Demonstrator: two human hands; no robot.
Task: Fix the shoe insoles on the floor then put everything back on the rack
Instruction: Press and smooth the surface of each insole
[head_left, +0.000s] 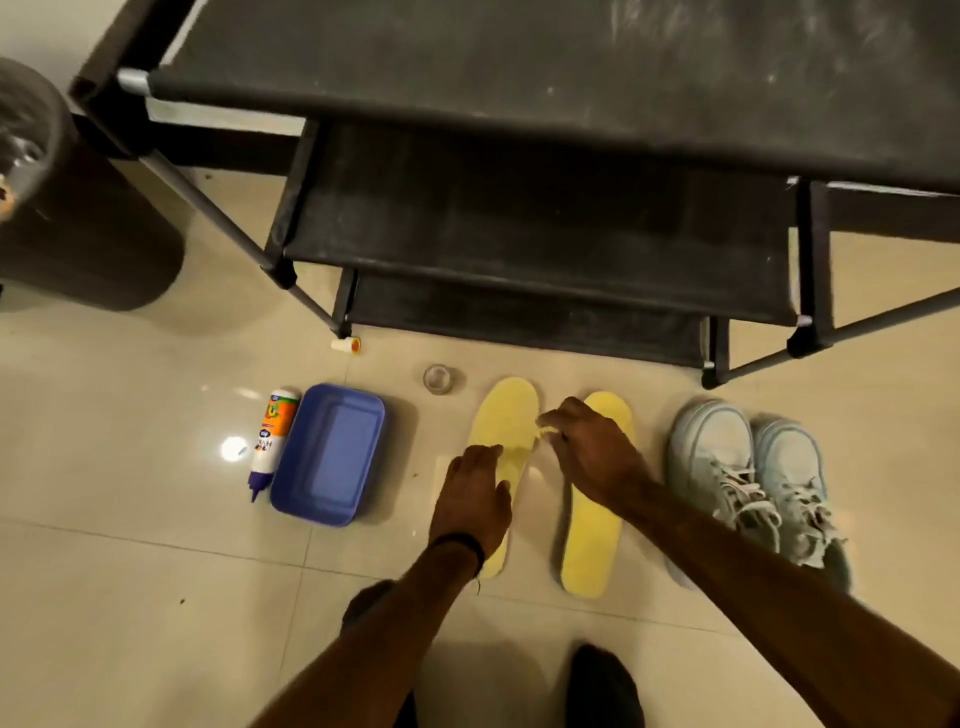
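Hands (470, 488) (587, 452) on left yellow insole (506, 415) — left flat, right pinching

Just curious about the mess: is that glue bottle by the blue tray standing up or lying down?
Lying down. The glue bottle lies flat on the floor beside the blue tray, purple nozzle pointing toward the camera.

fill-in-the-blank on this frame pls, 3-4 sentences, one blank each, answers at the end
1. Two ____ insoles lie side by side on the floor.
2. The glue bottle lies on the floor next to the ____ tray.
3. The pair of sneakers stands on the person's ____ side of the insoles.
4. The left hand rests on the ____ insole.

Missing words: yellow; blue; right; left
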